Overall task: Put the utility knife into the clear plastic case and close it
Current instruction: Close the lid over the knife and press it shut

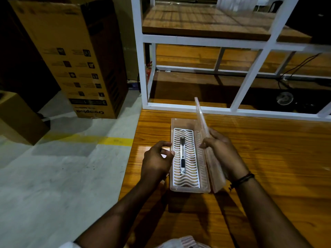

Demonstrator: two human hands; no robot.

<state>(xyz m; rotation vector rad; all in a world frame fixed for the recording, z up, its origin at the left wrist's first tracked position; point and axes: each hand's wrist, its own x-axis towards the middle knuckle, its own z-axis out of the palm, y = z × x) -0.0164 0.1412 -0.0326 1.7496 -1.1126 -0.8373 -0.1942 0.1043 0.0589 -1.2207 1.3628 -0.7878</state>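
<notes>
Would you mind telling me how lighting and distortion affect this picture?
Head view: dim overall; glare on the table beside the left hand; the case casts a shadow toward the camera; wide-angle bending of the white frame; the knife stays legible.

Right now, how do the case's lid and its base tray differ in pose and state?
The lid stands tilted up on edge along the right side, while the base tray lies flat on the wooden table. The lid is held by the right hand; the left hand rests at the base tray's left rim. The base tray holds a white wavy insert and the utility knife; the lid carries nothing. Both are clear plastic.
</notes>
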